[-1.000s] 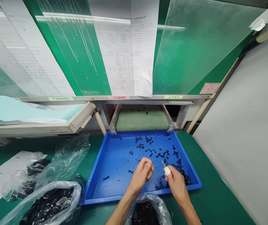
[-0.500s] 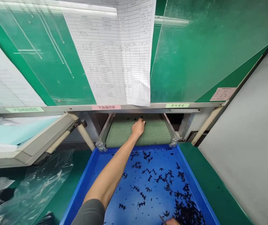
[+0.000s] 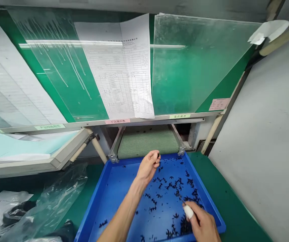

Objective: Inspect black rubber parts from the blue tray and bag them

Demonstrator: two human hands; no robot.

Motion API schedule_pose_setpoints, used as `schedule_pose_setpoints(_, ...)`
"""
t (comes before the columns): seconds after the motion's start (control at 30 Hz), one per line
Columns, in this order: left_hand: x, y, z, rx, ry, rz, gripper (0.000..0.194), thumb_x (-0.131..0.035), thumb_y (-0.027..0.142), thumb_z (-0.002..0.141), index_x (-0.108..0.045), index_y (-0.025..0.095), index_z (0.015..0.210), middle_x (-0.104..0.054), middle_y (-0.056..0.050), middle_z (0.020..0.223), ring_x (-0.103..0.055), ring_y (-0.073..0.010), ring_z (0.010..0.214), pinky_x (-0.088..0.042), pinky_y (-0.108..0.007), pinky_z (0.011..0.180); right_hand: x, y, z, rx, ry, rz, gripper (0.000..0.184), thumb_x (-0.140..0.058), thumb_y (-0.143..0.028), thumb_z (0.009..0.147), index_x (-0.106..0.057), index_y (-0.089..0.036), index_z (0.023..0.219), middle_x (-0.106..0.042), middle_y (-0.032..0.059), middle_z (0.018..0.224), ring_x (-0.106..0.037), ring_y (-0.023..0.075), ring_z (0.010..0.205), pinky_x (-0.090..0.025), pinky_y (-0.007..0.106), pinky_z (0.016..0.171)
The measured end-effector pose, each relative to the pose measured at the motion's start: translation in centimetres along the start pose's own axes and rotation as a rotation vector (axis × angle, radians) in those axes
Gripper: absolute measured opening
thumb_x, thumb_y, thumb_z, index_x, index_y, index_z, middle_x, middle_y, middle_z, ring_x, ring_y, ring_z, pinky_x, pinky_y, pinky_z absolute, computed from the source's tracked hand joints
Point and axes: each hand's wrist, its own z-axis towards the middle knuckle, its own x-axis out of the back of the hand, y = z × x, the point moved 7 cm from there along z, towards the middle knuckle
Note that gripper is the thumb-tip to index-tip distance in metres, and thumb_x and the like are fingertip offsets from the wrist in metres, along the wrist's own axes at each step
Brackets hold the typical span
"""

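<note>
My left hand (image 3: 148, 166) is above the far part of the blue tray (image 3: 119, 195), just in front of the conveyor belt. Its thumb and fingers pinch a small black plastic part (image 3: 158, 155), mostly hidden by the fingertips. My right hand (image 3: 201, 220) is over the tray's near right corner, closed around a slim pointed metal tool (image 3: 183, 202) that looks like tweezers. A white wrap (image 3: 188, 211) covers one of its fingers. Below lie many branched black parts (image 3: 173, 184) and tiny loose bits, piled thickest beside the right hand.
A green ribbed conveyor belt (image 3: 146, 143) ends at the tray's far edge, with a few black parts far back on it. Above hangs a green board (image 3: 177, 74) with paper sheets. Clear plastic bags (image 3: 50, 201) lie left; a grey panel (image 3: 265, 134) stands right.
My left hand has drawn back from the belt to above the tray, pinching a black part. My right hand has come further into view with its tool. The view has tilted up.
</note>
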Motion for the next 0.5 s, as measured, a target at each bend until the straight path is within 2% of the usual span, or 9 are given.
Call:
schedule_pose_setpoints(0.07, -1.7, -0.6, -4.5, 0.069, -0.045, -0.325, 0.035, -0.069, 0.034, 0.074, -0.057, 0.011, 0.097, -0.048, -0.004, 0.079, -0.038, -0.0043, 0.06, -0.028, -0.016, 0.049, 1.5, -2.4, 0.0, 0.105, 0.063, -0.056, 0.032, -0.036, -0.022, 0.083, -0.066, -0.019, 0.094, -0.068, 0.0046, 0.081, -0.064, 0.0138, 0.068, -0.049, 0.018, 0.059)
schedule_pose_setpoints(0.1, -2.4, -1.0, -6.5, 0.101, -0.047, -0.405, 0.034, -0.07, 0.031, 0.073, -0.059, 0.01, 0.097, -0.048, -0.004, 0.08, -0.039, -0.0042, 0.061, -0.029, -0.015, 0.049, 2.3, -3.8, -0.2, 0.144, 0.108, -0.086, 0.032, -0.036, -0.02, 0.083, -0.066, -0.018, 0.094, -0.068, 0.0053, 0.087, -0.065, 0.0143, 0.074, -0.051, 0.019, 0.064)
schedule_pose_setpoints(0.23, -4.5, -2.0, -12.9, 0.137, -0.019, -0.525, 0.024, -0.073, 0.027, 0.07, -0.063, 0.01, 0.084, -0.05, -0.004, 0.079, -0.04, -0.0041, 0.061, -0.026, -0.015, 0.047, 4.4, -8.9, -1.8, 0.214, 0.222, -0.172, 0.035, -0.033, -0.015, 0.085, -0.063, -0.017, 0.104, -0.066, 0.0058, 0.097, -0.064, 0.0134, 0.086, -0.052, 0.02, 0.072)
schedule_pose_setpoints(0.37, -5.9, -2.1, -16.3, 0.135, -0.015, -0.549, 0.028, -0.077, 0.028, 0.064, -0.063, 0.011, 0.082, -0.053, -0.004, 0.079, -0.038, -0.0037, 0.058, -0.025, -0.016, 0.047, 5.3, -12.2, -3.5, 0.263, 0.235, -0.207, 0.036, -0.034, -0.013, 0.087, -0.06, -0.017, 0.112, -0.064, 0.0071, 0.095, -0.062, 0.0134, 0.083, -0.051, 0.022, 0.074)
schedule_pose_setpoints(0.5, -6.9, -1.6, -18.4, 0.136, -0.056, -0.617, 0.03, -0.079, 0.025, 0.062, -0.06, 0.013, 0.082, -0.057, -0.003, 0.082, -0.032, -0.001, 0.051, -0.025, -0.016, 0.047, 5.6, -13.6, -4.9, 0.279, 0.221, -0.216, 0.035, -0.033, -0.014, 0.088, -0.06, -0.017, 0.111, -0.061, 0.0075, 0.088, -0.06, 0.0135, 0.077, -0.05, 0.022, 0.07)
